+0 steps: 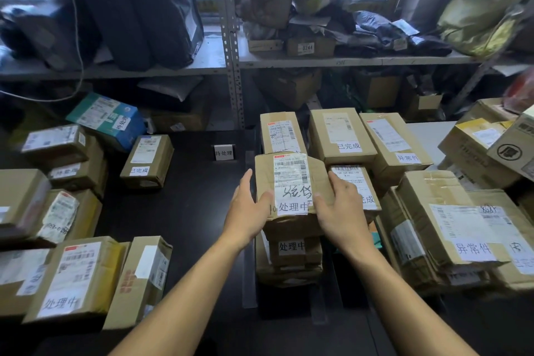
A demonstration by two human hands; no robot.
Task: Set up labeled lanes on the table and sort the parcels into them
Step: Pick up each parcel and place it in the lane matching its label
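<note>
Black desk top (185, 211) runs out from under my forearms, with brown cardboard crowding both sides of it. By the near left edge lies a carton marked 处理中 (73, 277), and a narrower box (141, 277) leans just beside it. Along the right edge a heap of flattened-looking cartons carries a slip reading 异常件 (474, 247).

Straight ahead of me, about mid-desk, is the parcel (291, 191) I am sorting: a creased brown box with a white shipping label, a handwritten scrawl and a 处理中 slip on its top face. It sits on top of a short stack, the box beneath (291, 247) showing the same 处理中 slip. My left grip (248, 208) is curled around the parcel's left side, thumb over the top near the label. My right grip (338, 208) clasps its right side, thumb resting on the top face. Both are holding it.

Beyond the parcel, toward the far edge, three more cartons lie side by side, one tagged 已完成 (348, 145). A small stand-up sign reading 待处理 (224, 152) sits on bare desk left of them. Further left lies a blue-and-white box (109, 118).

Behind the desk rises a grey metal shelf (231, 61), loaded with dark plastic mailer bags (138, 23) and more cardboard.
</note>
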